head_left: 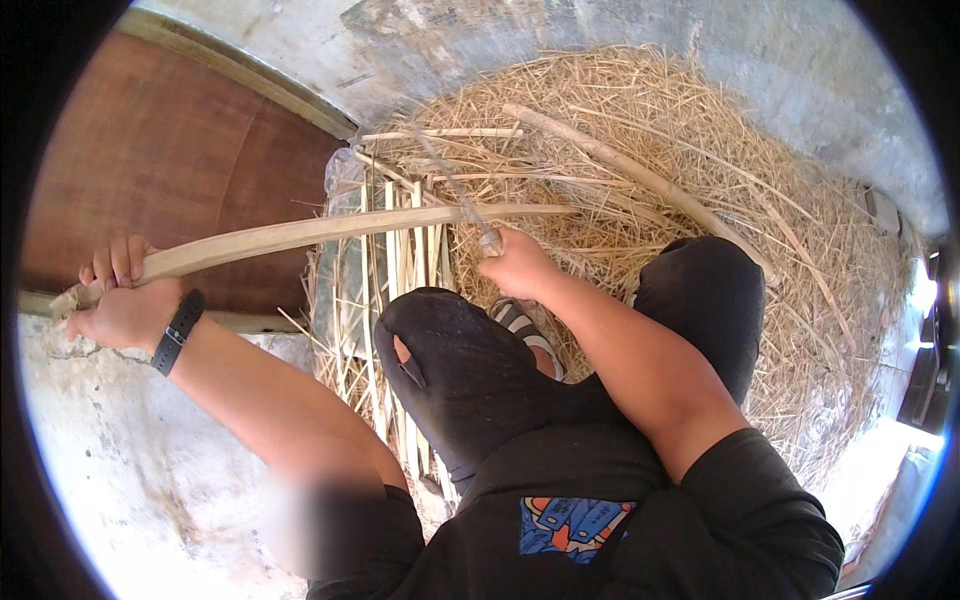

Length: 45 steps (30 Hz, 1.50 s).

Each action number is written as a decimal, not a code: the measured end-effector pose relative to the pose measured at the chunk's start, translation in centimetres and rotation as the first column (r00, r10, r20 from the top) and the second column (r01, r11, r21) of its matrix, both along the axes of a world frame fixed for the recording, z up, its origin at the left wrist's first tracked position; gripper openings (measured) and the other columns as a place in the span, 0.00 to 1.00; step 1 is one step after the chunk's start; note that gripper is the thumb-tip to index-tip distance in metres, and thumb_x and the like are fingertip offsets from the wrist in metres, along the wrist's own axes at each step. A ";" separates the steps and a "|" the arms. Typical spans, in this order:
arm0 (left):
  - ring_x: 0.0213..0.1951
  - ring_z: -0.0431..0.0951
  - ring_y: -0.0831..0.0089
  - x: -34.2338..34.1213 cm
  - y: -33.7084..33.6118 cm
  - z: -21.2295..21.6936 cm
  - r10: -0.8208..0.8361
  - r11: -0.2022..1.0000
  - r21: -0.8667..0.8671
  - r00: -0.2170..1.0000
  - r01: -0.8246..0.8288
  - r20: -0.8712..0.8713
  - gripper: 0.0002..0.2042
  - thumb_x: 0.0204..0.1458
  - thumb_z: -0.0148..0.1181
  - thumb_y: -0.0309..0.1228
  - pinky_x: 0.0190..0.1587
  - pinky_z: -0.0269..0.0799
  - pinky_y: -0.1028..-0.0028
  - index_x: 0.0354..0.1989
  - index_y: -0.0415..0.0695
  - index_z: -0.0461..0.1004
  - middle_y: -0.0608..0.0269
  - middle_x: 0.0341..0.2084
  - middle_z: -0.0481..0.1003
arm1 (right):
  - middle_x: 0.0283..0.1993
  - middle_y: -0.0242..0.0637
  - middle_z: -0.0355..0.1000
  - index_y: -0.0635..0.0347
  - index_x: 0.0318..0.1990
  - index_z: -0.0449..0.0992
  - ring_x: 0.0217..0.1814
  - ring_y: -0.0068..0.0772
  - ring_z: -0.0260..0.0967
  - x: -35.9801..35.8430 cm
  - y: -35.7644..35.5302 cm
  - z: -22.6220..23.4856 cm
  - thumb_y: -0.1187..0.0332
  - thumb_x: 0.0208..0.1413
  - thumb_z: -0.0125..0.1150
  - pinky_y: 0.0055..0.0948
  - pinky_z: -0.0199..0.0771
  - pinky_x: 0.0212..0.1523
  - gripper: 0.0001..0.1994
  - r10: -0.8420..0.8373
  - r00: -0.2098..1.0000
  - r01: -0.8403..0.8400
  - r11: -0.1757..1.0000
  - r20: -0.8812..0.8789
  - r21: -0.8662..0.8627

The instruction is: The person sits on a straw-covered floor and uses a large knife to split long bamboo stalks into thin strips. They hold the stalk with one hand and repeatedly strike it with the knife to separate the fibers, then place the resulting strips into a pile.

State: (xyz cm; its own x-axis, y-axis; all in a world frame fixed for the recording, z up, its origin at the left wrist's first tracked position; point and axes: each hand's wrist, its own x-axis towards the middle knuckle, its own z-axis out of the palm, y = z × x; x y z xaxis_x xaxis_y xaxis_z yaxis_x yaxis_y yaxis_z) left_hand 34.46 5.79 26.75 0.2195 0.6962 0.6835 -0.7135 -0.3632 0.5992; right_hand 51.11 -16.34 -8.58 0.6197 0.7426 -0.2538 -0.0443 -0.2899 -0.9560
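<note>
A long, pale split bamboo strip point(300, 232) runs across from the far left to the straw heap. Around its left end my left hand point(132, 298) is closed, a dark watch on that wrist. In my right hand point(520, 264) is the handle of a knife point(462, 196), gripped in a closed fist. Its thin, blurred blade points away from me and crosses the strip near the right part. Whether the edge bites into the bamboo, I cannot tell.
Straw-like shavings point(640, 110) heap up against the grey wall point(800, 90). A round pole point(640, 176) lies on them. Several split strips point(405, 262) lie beside my left knee. A brown wooden door point(170, 150) stands at the left. My sandalled foot point(522, 324) is between my knees.
</note>
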 end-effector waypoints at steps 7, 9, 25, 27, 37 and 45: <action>0.15 0.51 0.76 -1.2 1.4 0.7 -0.087 0.995 0.038 0.996 0.088 -0.014 0.34 0.53 0.32 0.73 0.16 0.49 0.78 0.28 0.49 0.59 0.69 0.15 0.53 | 0.34 0.49 0.75 0.65 0.45 0.72 0.36 0.47 0.75 -0.9 -0.4 3.5 0.67 0.46 0.62 0.42 0.74 0.40 0.17 0.216 0.928 -0.269 0.952 0.304 0.144; 0.15 0.49 0.77 -0.2 0.3 0.2 0.031 0.999 0.022 0.999 -0.030 -0.014 0.35 0.52 0.32 0.74 0.17 0.48 0.78 0.29 0.48 0.60 0.69 0.16 0.54 | 0.31 0.46 0.74 0.65 0.45 0.72 0.33 0.42 0.75 -0.5 -0.5 2.2 0.67 0.46 0.63 0.42 0.75 0.38 0.18 0.148 0.984 -0.153 0.987 0.096 0.057; 0.15 0.49 0.76 -0.4 0.5 -0.6 0.180 0.982 -0.053 0.984 -0.180 -0.010 0.35 0.55 0.29 0.72 0.16 0.47 0.79 0.29 0.47 0.59 0.68 0.16 0.54 | 0.33 0.49 0.75 0.66 0.42 0.73 0.35 0.45 0.75 -0.6 -0.3 0.4 0.66 0.47 0.62 0.40 0.74 0.39 0.16 0.011 1.000 -0.009 0.998 0.022 -0.055; 0.15 0.49 0.77 -0.7 0.2 -0.6 0.163 0.986 -0.039 0.987 -0.163 -0.012 0.35 0.54 0.29 0.72 0.17 0.47 0.79 0.29 0.47 0.59 0.68 0.16 0.53 | 0.35 0.49 0.75 0.65 0.42 0.73 0.37 0.44 0.75 -1.8 -0.4 2.1 0.67 0.47 0.62 0.40 0.74 0.40 0.16 0.065 0.974 -0.061 0.998 0.215 -0.024; 0.14 0.50 0.75 -8.6 0.4 1.9 -0.107 0.989 0.097 0.994 0.109 -0.026 0.31 0.54 0.34 0.68 0.19 0.48 0.74 0.21 0.48 0.58 0.68 0.13 0.54 | 0.35 0.52 0.76 0.65 0.41 0.75 0.39 0.47 0.75 -0.6 0.0 -2.2 0.66 0.48 0.63 0.41 0.73 0.42 0.15 -0.115 0.979 0.125 0.991 0.167 -0.045; 0.12 0.51 0.75 -16.0 -6.0 4.1 -0.063 0.978 0.203 0.996 0.051 0.056 0.27 0.54 0.33 0.59 0.20 0.51 0.74 0.16 0.48 0.58 0.69 0.09 0.54 | 0.30 0.46 0.75 0.65 0.41 0.74 0.32 0.46 0.74 1.9 -0.1 -3.4 0.65 0.52 0.61 0.40 0.73 0.37 0.13 -0.293 0.951 0.299 0.953 0.103 -0.051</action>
State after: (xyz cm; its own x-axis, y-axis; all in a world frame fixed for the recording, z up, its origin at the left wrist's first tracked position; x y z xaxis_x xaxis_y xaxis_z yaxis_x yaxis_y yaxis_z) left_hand 18.46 -0.18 30.89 0.2076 0.5310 0.8216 -0.7699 -0.4294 0.4721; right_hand 52.96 -16.44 -11.94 0.8322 0.5063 -0.2262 -0.0493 -0.3388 -0.9396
